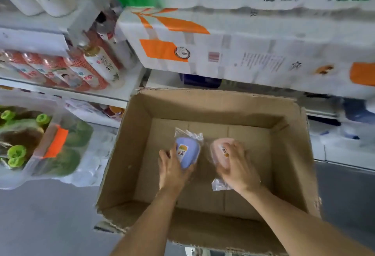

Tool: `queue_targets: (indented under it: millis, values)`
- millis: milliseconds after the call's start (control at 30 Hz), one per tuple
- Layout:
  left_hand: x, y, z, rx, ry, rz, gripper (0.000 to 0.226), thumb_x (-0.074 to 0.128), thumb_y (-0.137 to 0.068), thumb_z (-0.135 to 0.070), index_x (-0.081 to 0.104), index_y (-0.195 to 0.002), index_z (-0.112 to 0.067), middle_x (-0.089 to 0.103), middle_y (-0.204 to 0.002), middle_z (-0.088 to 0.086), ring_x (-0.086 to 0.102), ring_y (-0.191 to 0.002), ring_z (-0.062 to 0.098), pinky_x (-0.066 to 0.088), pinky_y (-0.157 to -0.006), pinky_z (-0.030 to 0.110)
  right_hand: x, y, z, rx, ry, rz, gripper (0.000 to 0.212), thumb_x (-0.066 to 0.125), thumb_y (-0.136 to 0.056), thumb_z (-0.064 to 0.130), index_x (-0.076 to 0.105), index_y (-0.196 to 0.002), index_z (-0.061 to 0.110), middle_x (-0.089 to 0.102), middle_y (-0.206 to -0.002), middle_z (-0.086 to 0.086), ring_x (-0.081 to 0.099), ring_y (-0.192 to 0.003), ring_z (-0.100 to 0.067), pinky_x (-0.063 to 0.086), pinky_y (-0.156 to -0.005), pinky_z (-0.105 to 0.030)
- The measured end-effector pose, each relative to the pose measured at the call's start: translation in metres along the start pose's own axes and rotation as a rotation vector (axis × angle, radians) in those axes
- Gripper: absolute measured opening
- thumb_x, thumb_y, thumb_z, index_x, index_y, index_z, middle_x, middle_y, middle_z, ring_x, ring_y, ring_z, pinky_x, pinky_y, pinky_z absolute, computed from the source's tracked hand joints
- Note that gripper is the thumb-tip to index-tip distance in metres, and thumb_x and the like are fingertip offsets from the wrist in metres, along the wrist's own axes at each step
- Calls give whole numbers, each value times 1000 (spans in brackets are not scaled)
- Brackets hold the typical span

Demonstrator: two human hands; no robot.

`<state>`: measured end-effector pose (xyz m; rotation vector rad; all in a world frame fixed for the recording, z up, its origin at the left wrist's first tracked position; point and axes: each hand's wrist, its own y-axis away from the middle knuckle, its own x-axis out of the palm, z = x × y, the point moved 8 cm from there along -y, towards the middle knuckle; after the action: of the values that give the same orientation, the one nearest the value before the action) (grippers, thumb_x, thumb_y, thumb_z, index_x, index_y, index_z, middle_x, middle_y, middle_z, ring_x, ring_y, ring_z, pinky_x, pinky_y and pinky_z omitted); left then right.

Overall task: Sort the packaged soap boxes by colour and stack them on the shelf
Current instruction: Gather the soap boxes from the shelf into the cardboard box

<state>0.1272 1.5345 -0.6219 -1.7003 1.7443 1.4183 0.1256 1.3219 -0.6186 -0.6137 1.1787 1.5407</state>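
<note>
While both reach into the carton [288,154], left hand [172,166] grips purple soap [188,152], right hand [237,166] pink soap [218,150].

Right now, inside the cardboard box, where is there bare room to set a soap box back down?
Bare floor of the cardboard box lies along its right wall, along its far wall and near its left wall. The middle is crowded: left hand grips the purple soap box, right hand the pink soap box.
</note>
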Motion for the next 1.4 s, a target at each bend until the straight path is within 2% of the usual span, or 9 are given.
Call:
queue_targets:
  millis: [267,400,600,767,833,967,1067,1300,1400]
  values:
    - [33,-10,14,-4,-173,113,91,75,-78,-46,25,-150,-21,31,-132,12,40,-119,34,38,-102,39,39,3,-12,73,73,131,69,58,-88,44,25,-148,31,6,-159,-6,28,-135,-34,40,-103,-44]
    - [16,0,-17,-2,-229,175,90,72,-79,-53,23,-150,-25,31,-142,7,32,-132,30,34,-107,40,5,10,-3,71,28,121,61,60,-87,45,34,-139,29,20,-149,0,36,-130,-30,42,-100,-44]
    - [-66,60,-121,403,-416,33,82,51,-88,-65,20,-152,-25,31,-152,-3,29,-139,20,21,-116,36,-119,62,6,-34,92,34,63,50,-95,48,24,-150,29,32,-152,3,41,-132,-22,42,-101,-36]
    - [-153,130,-215,711,-383,-175,80,34,-84,-69,42,-146,-18,53,-139,4,50,-127,26,37,-110,47,-247,129,0,-57,127,-239,61,45,-92,53,35,-147,28,25,-158,-1,36,-138,-26,38,-104,-40]
    - [-184,158,-257,823,-342,-218,81,35,-85,-69,39,-148,-19,50,-143,5,49,-128,26,42,-106,47,-305,163,-7,-31,85,-393,63,40,-87,54,43,-144,27,31,-156,-4,37,-137,-29,37,-105,-46]
    - [-226,207,-337,1011,-265,-296,81,38,-84,-70,35,-149,-21,49,-144,5,51,-127,26,50,-97,46,-401,224,-20,-44,70,-734,55,47,-84,51,47,-134,27,49,-142,-5,55,-119,-30,50,-84,-45]
    - [-249,258,-406,1169,-224,-389,76,43,-85,-66,41,-146,-21,52,-139,2,53,-121,24,49,-92,40,-467,271,-42,15,61,-939,57,46,-84,51,54,-131,20,54,-135,-2,55,-116,-25,52,-79,-42]
    - [-250,375,-542,1433,-161,-527,76,44,-84,-66,41,-147,-23,50,-142,2,49,-127,25,42,-102,43,-574,367,-122,73,168,-1099,62,55,-86,47,45,-143,24,44,-148,-1,46,-131,-23,48,-93,-46]
    - [-224,426,-587,1505,-112,-558,74,44,-85,-66,43,-146,-24,51,-141,2,48,-127,25,41,-102,43,-608,412,-171,75,270,-1155,63,48,-87,52,45,-142,23,46,-146,-3,47,-128,-24,48,-93,-45]
